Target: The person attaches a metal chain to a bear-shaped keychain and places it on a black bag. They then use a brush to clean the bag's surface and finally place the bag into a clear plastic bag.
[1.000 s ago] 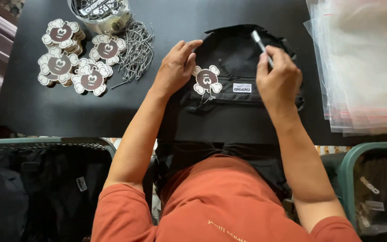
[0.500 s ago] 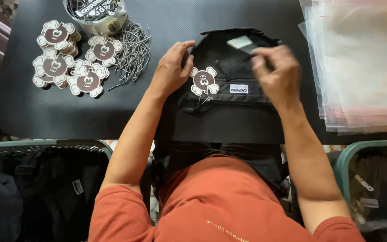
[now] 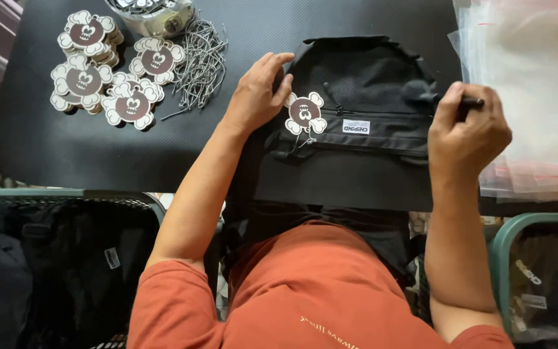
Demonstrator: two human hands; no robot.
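Observation:
A black backpack [image 3: 356, 155] lies flat on the black table [image 3: 98, 148] in front of me. A flower-shaped brown and cream tag [image 3: 305, 113] hangs on its front pocket. My left hand [image 3: 259, 90] rests on the bag's upper left side, fingers touching just beside the tag. My right hand [image 3: 466, 132] is at the bag's right edge, fingers closed around a small dark part of the bag, probably a zipper pull or strap end [image 3: 469, 102].
Stacks of the same flower-shaped tags [image 3: 108, 71] lie at the far left, beside a pile of metal ball chains [image 3: 198, 61] and a round container [image 3: 153, 13]. Clear plastic bags [image 3: 531, 97] are stacked at the right. Green-rimmed bins [image 3: 66, 194] [image 3: 518, 223] holding dark bags flank me.
My right hand has moved from the bag's top down to its right edge and no longer shows the small light-coloured item. The left hand has stayed beside the tag.

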